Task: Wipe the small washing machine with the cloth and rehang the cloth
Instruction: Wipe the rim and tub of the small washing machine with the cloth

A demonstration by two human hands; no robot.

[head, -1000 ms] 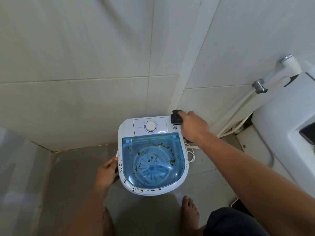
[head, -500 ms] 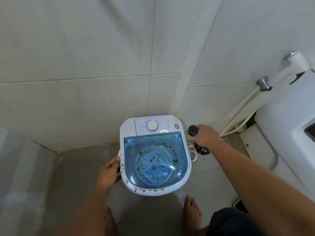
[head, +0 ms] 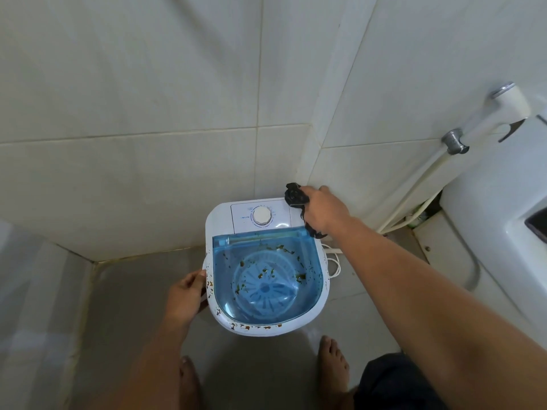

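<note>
A small white washing machine with a clear blue lid stands on the floor in a tiled corner. Brown and green specks dot its front rim and the lid. A white dial sits on its back panel. My right hand is closed on a dark crumpled cloth at the machine's back right corner. A strand of the cloth hangs below my fist. My left hand grips the machine's left rim.
Tiled walls close in behind and to the right. A white hose and spray fitting run along the right wall beside a white toilet. A white cord lies right of the machine. My bare feet stand just in front.
My right hand with the cloth went down beside the machine's right side, then came back up to its back right corner. My left hand stayed on the left rim.
</note>
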